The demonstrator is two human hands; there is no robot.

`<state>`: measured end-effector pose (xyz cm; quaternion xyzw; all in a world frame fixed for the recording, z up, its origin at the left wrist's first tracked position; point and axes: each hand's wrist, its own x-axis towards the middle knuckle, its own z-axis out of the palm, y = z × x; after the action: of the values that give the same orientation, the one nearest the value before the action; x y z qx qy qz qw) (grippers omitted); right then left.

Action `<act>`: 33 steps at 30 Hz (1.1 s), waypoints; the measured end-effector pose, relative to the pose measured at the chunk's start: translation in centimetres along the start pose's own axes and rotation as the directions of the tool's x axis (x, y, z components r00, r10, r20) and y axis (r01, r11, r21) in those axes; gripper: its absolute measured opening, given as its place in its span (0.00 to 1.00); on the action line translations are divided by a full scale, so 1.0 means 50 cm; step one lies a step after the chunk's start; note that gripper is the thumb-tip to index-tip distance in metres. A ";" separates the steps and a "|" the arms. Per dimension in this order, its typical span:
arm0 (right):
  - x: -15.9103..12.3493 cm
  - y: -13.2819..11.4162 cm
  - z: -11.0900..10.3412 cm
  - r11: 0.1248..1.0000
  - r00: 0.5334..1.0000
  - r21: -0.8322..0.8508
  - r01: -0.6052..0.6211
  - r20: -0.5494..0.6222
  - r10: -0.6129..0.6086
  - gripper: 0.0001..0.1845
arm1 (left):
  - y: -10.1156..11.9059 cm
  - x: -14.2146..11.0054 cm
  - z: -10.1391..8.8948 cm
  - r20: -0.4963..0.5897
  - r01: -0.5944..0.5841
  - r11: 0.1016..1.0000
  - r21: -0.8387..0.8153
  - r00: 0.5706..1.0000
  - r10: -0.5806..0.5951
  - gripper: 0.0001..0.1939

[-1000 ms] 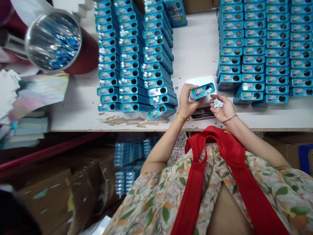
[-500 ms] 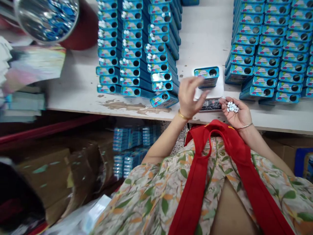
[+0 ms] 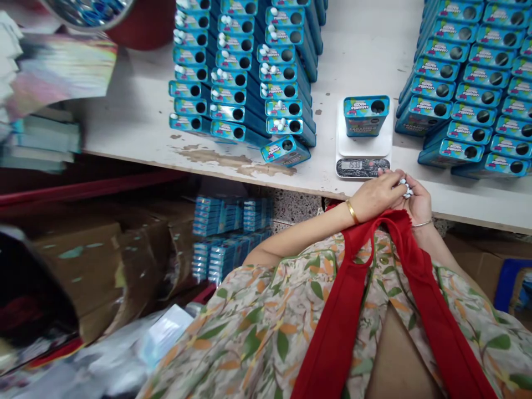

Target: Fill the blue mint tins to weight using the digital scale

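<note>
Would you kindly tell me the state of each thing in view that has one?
Left hand: curled, at the white candies.
Right hand: cupped around the candies.
Scale: switched on, digits displayed.
Tin on the scale: upright, round hole showing.
Left-side tins: standing in rows, many with candies on top.
Askew tin: turned out of line.
Right-side tins: standing in rows.
Bucket: open-topped, shiny blue items inside.

1. Glossy, printed metal is suggested by the tin on the scale.
2. The scale is seen as smooth white plastic.
3. Smooth white is shown by the desk, worn to rough brown along its front edge.
4. The pellets are seen as smooth.
5. Matt cloth is shown by the red straps.
</note>
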<state>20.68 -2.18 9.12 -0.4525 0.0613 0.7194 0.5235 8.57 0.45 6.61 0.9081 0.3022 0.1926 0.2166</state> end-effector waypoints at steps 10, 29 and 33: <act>-0.002 -0.001 0.009 1.000 1.000 -0.014 0.011 0.026 -0.011 0.06 | -0.003 -0.007 -0.018 0.018 0.015 0.999 0.038 1.000 -0.015 0.17; 0.010 -0.009 0.034 0.988 0.997 0.153 -0.030 0.076 0.018 0.07 | -0.055 0.027 -0.134 -0.279 0.028 0.993 -0.119 0.958 -0.060 0.13; 0.009 -0.006 0.030 0.989 0.996 0.146 -0.039 0.091 0.026 0.09 | -0.102 0.066 -0.186 -0.340 0.174 0.982 -0.070 0.922 -0.188 0.18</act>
<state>20.02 -0.88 9.79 -0.3792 0.0985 0.7406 0.5459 4.19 8.81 12.50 0.8242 0.4141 0.3337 0.1947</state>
